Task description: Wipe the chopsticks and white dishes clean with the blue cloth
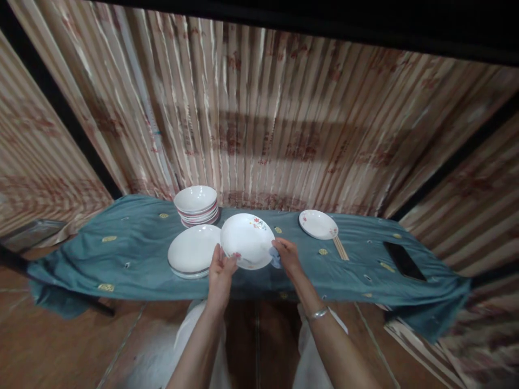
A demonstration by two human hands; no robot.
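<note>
Between my two hands, above the front of the cloth-covered table, is a white plate (248, 240) with red flowers near its rim. My left hand (221, 267) grips its lower left edge, thumb on the rim. At its right edge my right hand (287, 254) holds the rim together with a small blue cloth (275, 257). Just left of the held plate lies a short stack of larger white plates (192, 248), partly covered by it. Behind that stack stands a pile of white bowls (196, 200), several high, with pink-red edges.
Another flowered plate (318, 224) rests at the back right, with chopsticks (341, 248) beside it. A black phone-like slab (404, 261) lies farther right on the green tablecloth (141, 248). Striped curtains (259, 124) hang close behind the table; dark posts (60, 102) stand at the sides.
</note>
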